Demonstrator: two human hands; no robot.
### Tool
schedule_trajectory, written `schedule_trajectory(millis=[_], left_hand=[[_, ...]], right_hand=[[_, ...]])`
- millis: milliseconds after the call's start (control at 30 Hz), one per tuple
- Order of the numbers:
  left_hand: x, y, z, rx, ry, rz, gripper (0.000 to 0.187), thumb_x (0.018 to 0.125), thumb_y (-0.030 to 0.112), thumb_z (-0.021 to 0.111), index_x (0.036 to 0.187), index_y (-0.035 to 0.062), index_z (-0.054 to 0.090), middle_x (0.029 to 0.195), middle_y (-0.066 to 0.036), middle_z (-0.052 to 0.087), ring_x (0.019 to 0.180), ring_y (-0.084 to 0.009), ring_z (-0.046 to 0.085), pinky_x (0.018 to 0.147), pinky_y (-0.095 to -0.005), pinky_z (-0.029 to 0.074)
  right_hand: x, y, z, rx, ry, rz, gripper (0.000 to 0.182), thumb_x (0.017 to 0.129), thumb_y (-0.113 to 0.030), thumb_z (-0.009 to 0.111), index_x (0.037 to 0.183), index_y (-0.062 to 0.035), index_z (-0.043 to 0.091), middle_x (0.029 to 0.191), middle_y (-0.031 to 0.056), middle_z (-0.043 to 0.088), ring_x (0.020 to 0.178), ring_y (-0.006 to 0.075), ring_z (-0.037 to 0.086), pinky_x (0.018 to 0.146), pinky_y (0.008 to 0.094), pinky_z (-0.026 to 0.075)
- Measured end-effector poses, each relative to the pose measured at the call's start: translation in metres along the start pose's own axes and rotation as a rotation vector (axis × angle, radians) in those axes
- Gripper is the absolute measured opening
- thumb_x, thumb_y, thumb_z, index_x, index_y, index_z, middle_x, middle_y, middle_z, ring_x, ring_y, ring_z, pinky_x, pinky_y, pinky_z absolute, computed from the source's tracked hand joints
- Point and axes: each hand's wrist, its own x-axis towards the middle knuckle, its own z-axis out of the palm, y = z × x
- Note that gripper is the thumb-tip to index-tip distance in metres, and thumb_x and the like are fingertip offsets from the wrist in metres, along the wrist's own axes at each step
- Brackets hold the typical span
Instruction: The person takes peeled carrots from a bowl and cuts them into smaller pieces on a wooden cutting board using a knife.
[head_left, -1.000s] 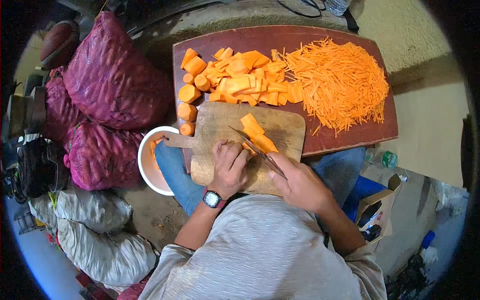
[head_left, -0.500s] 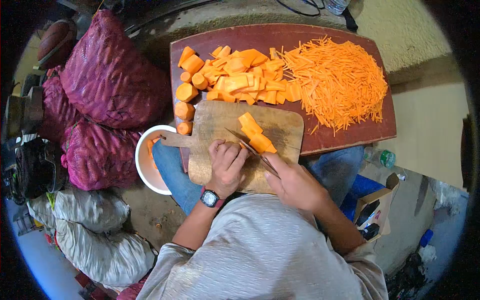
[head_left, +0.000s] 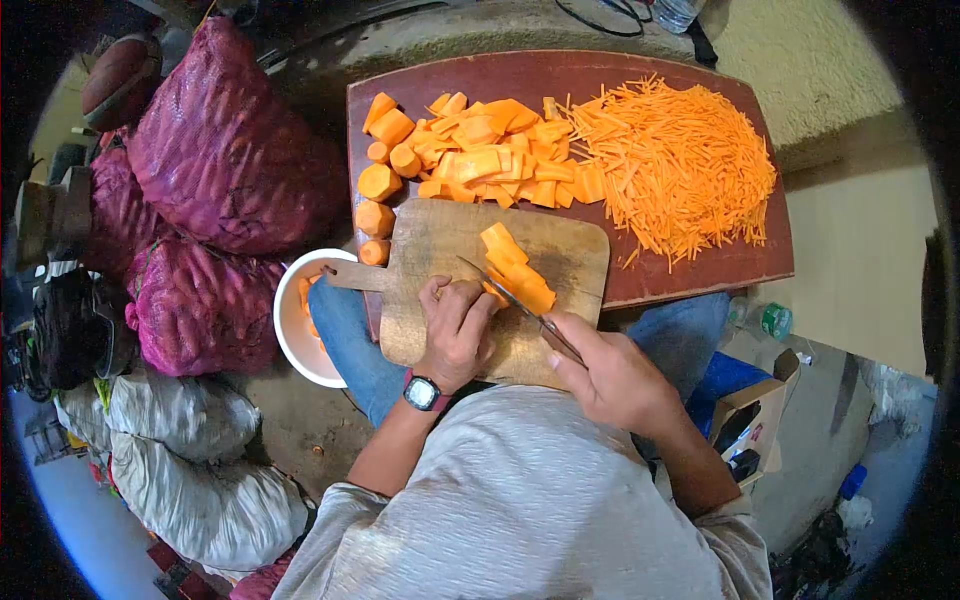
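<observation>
My right hand is closed round the handle of a knife, its blade slanting up and left over the wooden cutting board. Curled fingers of my left hand press a carrot piece against the board, left of the blade; most of that piece is hidden under them. Just right of the blade lie overlapping flat carrot slices. Behind the board, thicker carrot slabs are heaped on the red-brown tabletop, next to a large mound of carrot shreds.
Short carrot chunks line the tabletop's left edge. A white tub with orange pieces stands beside my left leg. Full magenta mesh sacks and white sacks fill the left side. An open cardboard box sits at right.
The knife and my right hand have shifted slightly right and down. My left hand stays on the board with its fingers curled. The view has moved a little.
</observation>
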Motion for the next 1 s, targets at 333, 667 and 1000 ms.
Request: schedule_trajectory(millis=[333, 667, 1000], left_hand=[[0.001, -0.003, -0.002, -0.047, 0.044, 0.019, 0.052, 0.066, 0.006, 0.075, 0.117, -0.0020, 0.070, 0.116, -0.016, 0.065, 0.105, -0.0348, 0.067, 0.105, -0.0614, 0.042], [-0.003, 0.000, 0.003, -0.035, 0.070, -0.019, 0.051, 0.064, -0.005, 0.075, 0.114, -0.0024, 0.070, 0.111, -0.016, 0.065, 0.105, -0.0351, 0.067, 0.108, -0.0596, 0.043], [-0.001, 0.001, -0.003, -0.069, 0.053, -0.029, 0.054, 0.064, -0.003, 0.075, 0.118, -0.0006, 0.070, 0.113, -0.016, 0.064, 0.107, -0.0346, 0.066, 0.110, -0.0611, 0.042]], right_hand=[[0.013, -0.008, 0.008, -0.030, -0.072, 0.088, 0.045, 0.106, -0.015, 0.063, 0.147, 0.0007, 0.049, 0.115, 0.0339, 0.071, 0.108, 0.0549, 0.069, 0.087, 0.0565, 0.057], [0.032, 0.005, 0.017, -0.035, -0.041, 0.071, 0.042, 0.106, -0.017, 0.063, 0.143, -0.0003, 0.052, 0.112, 0.0353, 0.071, 0.106, 0.0553, 0.069, 0.085, 0.0585, 0.056], [-0.008, -0.013, -0.007, -0.015, -0.062, 0.079, 0.044, 0.107, -0.015, 0.062, 0.146, 0.0005, 0.051, 0.111, 0.0316, 0.072, 0.106, 0.0517, 0.071, 0.086, 0.0523, 0.058]])
